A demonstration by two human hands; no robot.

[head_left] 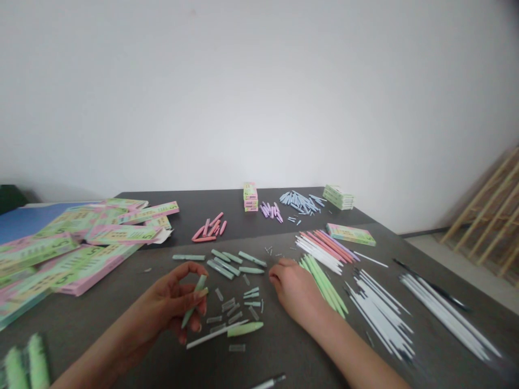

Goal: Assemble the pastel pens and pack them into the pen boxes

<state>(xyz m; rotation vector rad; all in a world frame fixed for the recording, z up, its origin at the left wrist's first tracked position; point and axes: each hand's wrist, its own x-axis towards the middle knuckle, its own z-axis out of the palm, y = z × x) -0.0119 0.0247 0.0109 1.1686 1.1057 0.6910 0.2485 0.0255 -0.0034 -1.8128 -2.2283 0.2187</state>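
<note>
My left hand (178,302) pinches a pale green pen barrel (194,302) between thumb and fingers, tilted above the table. Farther right, my right hand (294,286) is closed over the tabletop, its curled fingertips partly hidden, so I cannot make out what they hold. Several green pen barrels (221,268) lie just beyond and between the hands. Below these are clear plastic sleeves (233,309), small teal pieces (251,294), a white refill (214,335) and a brighter green tapered barrel (245,329). Bright green sticks (324,286) lie partly behind my right hand.
Flat printed boxes (105,262) pile up at left. Pink barrels (210,229), purple pieces (271,210) and blue pieces (302,202) lie farther back near stacked boxes (250,202). White refills (381,308) and long white sticks (446,316) spread out at right.
</note>
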